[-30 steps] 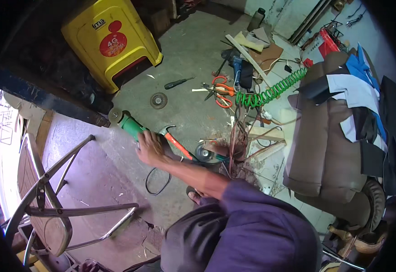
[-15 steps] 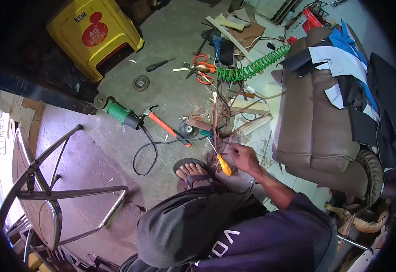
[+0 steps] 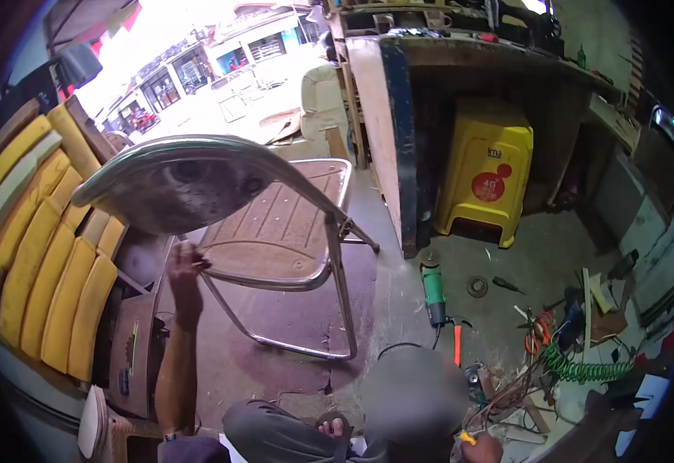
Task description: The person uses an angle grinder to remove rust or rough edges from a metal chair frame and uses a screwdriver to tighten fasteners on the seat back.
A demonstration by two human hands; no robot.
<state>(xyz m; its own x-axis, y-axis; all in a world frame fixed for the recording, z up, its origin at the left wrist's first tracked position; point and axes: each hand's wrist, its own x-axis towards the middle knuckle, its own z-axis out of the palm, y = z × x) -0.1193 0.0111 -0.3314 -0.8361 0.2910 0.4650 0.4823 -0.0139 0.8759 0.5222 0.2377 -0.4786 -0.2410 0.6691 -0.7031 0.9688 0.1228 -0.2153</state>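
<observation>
My left hand (image 3: 187, 270) reaches up beside a metal folding chair (image 3: 275, 231), at the near left corner of its brown seat. The fingers look apart and slightly bent; whether they touch the chair frame is hard to see. The chair's curved backrest (image 3: 190, 181) rises above the hand. At the lower edge, my right hand (image 3: 483, 448) is closed round a screwdriver, whose yellow handle (image 3: 468, 438) shows beside the fingers. Most of that hand and the screwdriver's shaft are out of sight.
Yellow foam pads (image 3: 52, 270) are stacked at left. A green angle grinder (image 3: 433, 293), an orange-handled hammer (image 3: 457, 343), orange scissors (image 3: 536, 332) and a coiled green hose (image 3: 584, 366) lie on the floor at right. A yellow plastic stool (image 3: 487, 185) stands under the workbench (image 3: 468, 52).
My view has swung left and up toward the chair and doorway. My left hand has come into view beside the chair. The right hand, formerly beside the screwdriver, now covers part of its handle.
</observation>
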